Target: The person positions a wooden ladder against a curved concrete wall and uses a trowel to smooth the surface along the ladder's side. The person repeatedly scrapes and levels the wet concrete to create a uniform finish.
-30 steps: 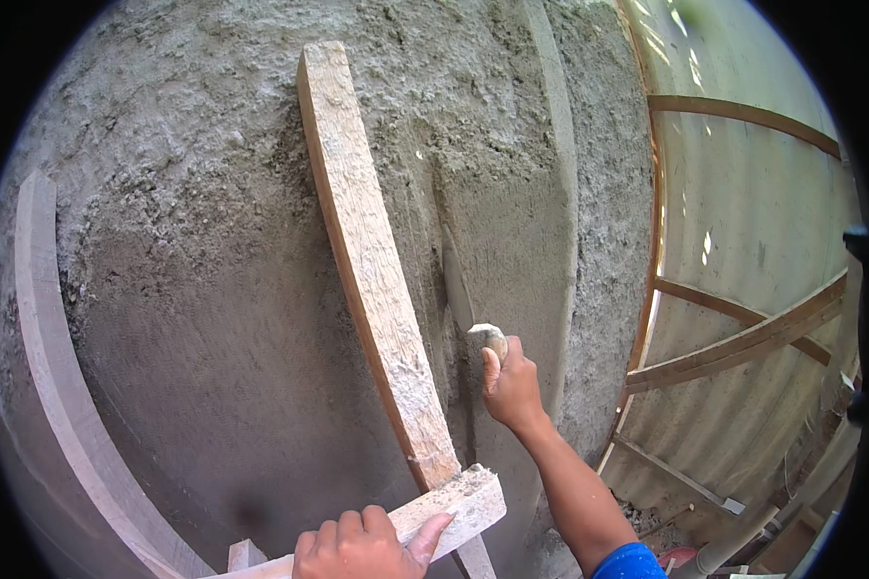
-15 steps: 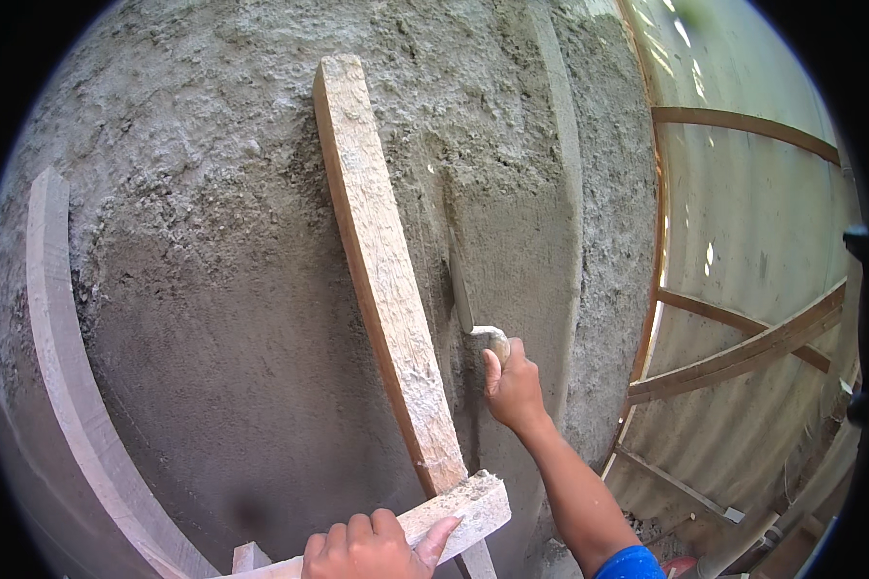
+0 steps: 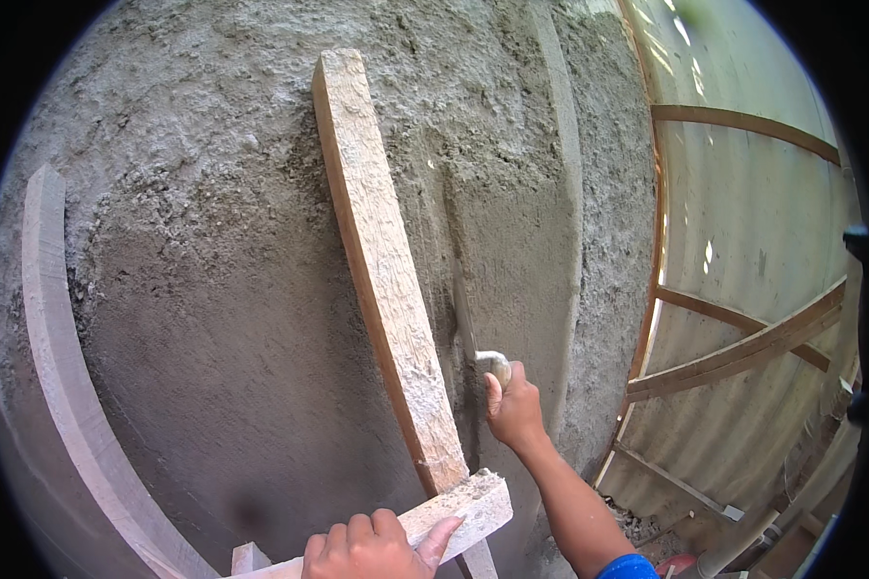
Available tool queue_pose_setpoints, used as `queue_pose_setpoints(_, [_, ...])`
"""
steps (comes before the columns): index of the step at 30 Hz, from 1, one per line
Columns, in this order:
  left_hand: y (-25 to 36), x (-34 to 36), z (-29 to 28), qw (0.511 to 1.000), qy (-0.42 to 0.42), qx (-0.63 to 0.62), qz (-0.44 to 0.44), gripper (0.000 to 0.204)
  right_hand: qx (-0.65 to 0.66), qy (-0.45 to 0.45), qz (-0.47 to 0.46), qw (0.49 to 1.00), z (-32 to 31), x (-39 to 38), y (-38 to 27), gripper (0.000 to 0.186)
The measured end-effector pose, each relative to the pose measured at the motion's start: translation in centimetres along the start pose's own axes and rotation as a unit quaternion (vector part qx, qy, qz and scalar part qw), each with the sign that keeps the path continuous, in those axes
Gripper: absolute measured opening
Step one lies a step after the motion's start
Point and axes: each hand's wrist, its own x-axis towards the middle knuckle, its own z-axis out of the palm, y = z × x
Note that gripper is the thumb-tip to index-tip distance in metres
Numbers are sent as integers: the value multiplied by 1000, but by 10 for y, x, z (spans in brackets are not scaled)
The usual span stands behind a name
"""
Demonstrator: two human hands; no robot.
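My right hand (image 3: 517, 407) is closed around the handle of a trowel (image 3: 465, 318). Its narrow blade points up, edge-on against the grey plastered wall (image 3: 241, 357), just right of a mortar-caked upright timber (image 3: 384, 270). A groove runs up the plaster above the blade tip. At the bottom, my left hand (image 3: 372, 548) grips a wooden crossbar (image 3: 473, 510) from above, thumb along its near side. This crossbar lies across the lower part of the upright timber.
Another timber (image 3: 53, 318) curves down the left side. Rough, unsmoothed mortar covers the upper wall. A raised vertical plaster strip (image 3: 568, 145) stands right of the trowel. Farther right are corrugated sheets (image 3: 743, 212) with wooden braces (image 3: 743, 345); a pipe (image 3: 743, 550) lies low at right.
My right hand and the trowel have slid a little way down along the wall. My left hand stays on the crossbar.
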Motion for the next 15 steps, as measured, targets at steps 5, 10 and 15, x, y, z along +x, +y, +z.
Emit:
queue_pose_setpoints(5, [1, 1, 1, 1000, -11, 1, -3, 55, 90, 23, 20, 995, -12, -19, 3, 27])
queue_pose_setpoints(10, [3, 0, 0, 1000, -16, 9, -2, 54, 47, 21, 27, 998, -1, -43, 16, 31])
queue_pose_setpoints(15, [1, 1, 1, 1000, -14, 14, 7, 56, 52, 14, 35, 998, 10, -65, 28, 31])
